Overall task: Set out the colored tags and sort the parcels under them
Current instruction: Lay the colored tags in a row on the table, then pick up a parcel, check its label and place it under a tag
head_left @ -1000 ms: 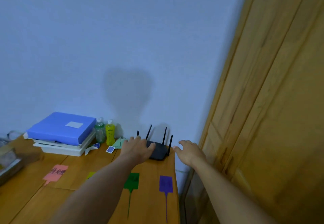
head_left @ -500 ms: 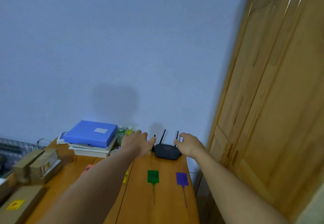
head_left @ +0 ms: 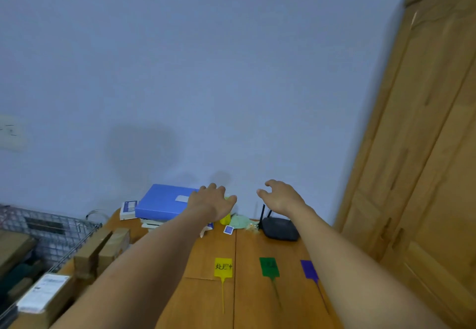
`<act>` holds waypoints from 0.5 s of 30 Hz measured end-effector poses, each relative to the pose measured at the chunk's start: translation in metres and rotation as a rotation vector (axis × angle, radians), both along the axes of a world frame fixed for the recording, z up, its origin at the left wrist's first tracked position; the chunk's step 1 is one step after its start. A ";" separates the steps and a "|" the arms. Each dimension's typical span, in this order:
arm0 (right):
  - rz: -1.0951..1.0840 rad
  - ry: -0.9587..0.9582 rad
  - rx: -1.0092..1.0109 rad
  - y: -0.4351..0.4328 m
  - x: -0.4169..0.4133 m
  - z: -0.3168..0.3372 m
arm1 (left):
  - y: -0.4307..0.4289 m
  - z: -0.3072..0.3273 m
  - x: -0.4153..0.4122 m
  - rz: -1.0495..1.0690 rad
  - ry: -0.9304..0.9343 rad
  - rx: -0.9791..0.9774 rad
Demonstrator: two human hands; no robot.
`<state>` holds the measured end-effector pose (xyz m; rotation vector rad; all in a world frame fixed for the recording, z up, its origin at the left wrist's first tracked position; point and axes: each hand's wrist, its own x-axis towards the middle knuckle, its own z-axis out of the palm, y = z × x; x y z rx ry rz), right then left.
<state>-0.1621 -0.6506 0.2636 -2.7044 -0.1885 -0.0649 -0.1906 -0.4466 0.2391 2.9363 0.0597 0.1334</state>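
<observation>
Three colored tags lie in a row on the wooden table (head_left: 252, 303): a yellow tag (head_left: 223, 266) with black writing, a green tag (head_left: 269, 266) and a purple tag (head_left: 309, 269), partly under my right forearm. Several brown cardboard parcels (head_left: 100, 248) sit at the table's left side. My left hand (head_left: 210, 201) hovers above the table's back, fingers relaxed, holding nothing. My right hand (head_left: 282, 197) hangs above a black router (head_left: 279, 228), fingers loosely curled and empty.
A blue folder (head_left: 164, 201) tops a stack of books at the back. A yellow bottle (head_left: 225, 219), a small blue card (head_left: 228, 230) and green paper (head_left: 239, 221) lie beside the router. A wire basket (head_left: 49, 228) stands left. A wooden wardrobe (head_left: 425, 161) rises at the right.
Both hands lifted off the router and rose above it. The view pulled back, bringing the yellow tag, the parcels and the wire basket into sight.
</observation>
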 end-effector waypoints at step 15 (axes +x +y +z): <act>0.092 0.067 -0.009 0.197 0.086 -0.027 | 0.219 -0.008 0.057 0.099 0.047 0.090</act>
